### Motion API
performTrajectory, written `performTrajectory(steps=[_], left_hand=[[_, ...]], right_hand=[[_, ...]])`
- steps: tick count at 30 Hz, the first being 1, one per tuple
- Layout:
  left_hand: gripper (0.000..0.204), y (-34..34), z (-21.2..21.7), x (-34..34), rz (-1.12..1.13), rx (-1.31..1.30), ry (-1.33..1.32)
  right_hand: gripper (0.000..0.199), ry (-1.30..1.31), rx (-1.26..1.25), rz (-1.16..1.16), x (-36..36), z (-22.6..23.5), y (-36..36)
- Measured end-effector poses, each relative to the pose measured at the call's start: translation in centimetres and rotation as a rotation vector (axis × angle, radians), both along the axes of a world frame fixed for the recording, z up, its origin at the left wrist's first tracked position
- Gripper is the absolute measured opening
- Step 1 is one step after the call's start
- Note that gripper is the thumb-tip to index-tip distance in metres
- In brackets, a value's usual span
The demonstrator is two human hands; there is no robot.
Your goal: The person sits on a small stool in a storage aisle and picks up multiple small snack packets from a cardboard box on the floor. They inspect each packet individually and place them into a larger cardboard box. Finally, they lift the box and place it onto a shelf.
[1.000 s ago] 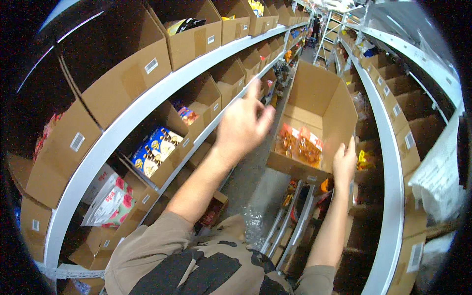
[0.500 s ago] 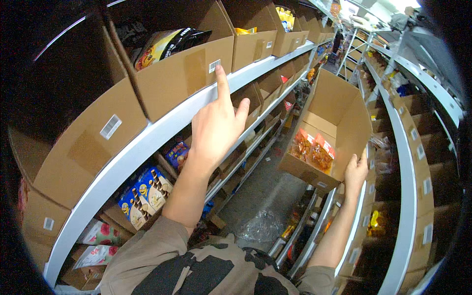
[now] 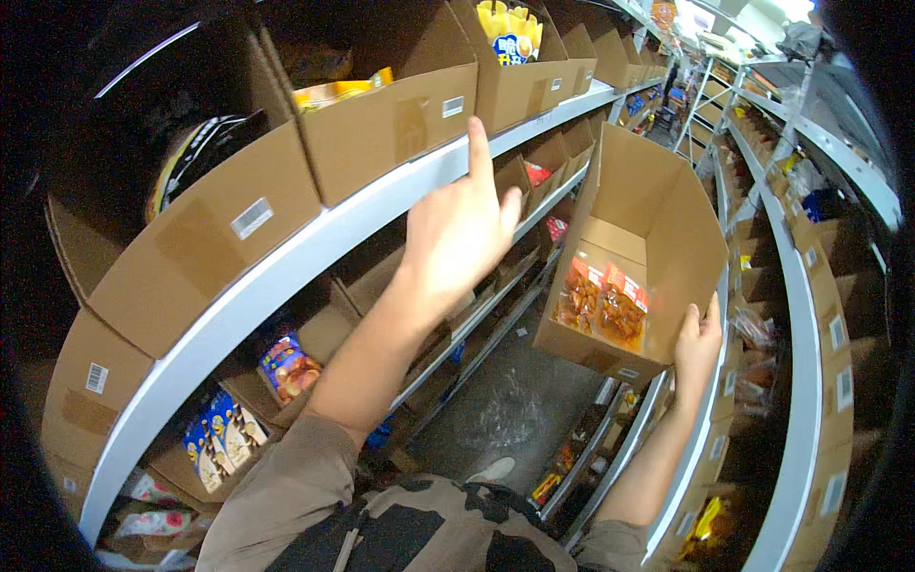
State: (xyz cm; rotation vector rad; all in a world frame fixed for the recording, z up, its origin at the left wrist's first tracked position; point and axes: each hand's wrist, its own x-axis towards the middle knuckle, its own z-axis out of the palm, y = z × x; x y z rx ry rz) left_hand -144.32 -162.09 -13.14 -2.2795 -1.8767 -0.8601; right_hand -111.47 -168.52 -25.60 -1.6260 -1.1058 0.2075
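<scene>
With its index finger stretched out and thumb apart, my left hand (image 3: 460,224) holds nothing. Its fingertip is by the front of a cardboard bin (image 3: 381,135) on the upper left shelf, just right of and below a white label (image 3: 453,107). That bin has a yellow packet (image 3: 341,90) in it. My right hand (image 3: 698,348) grips the near right side of an open cardboard box (image 3: 691,229), held tilted over the aisle. Inside the box lie two clear packs of reddish-brown food (image 3: 622,307) with red tops.
Shelves of cardboard bins line both sides of a narrow aisle. Below left are a blue snack packet (image 3: 286,369) and a blue-and-white packet (image 3: 224,440). Clear plastic film (image 3: 500,419) lies on the floor. A stepladder (image 3: 703,107) stands farther down the aisle.
I have moved forward along the aisle, so the shelves shift back. My left hand has gone from the black packet's bin to the bin after it. My right hand still grips the box.
</scene>
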Motion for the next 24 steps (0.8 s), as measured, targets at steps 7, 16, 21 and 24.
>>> performTrajectory(steps=[7, 16, 21, 24], left_hand=[[0.089, 4.5, -1.1, 3.1, 0.239, -0.015, -0.068], [0.085, 12.6, -1.7, 10.5, 0.004, 0.052, -0.009], [0.084, 18.4, -3.6, 13.0, 0.005, 0.074, -0.15], [0.088, 21.0, -4.6, 12.9, 0.017, 0.136, -0.185]], right_hand=[[0.048, 0.093, 0.12, 0.051, 7.9, -2.1, 5.8], [0.048, -0.021, 0.147, 0.095, 11.7, -3.2, 13.5], [0.048, 0.011, 0.033, 0.08, 14.7, -4.0, 17.8], [0.049, 0.063, 0.14, 0.155, 16.9, -4.0, 20.8]])
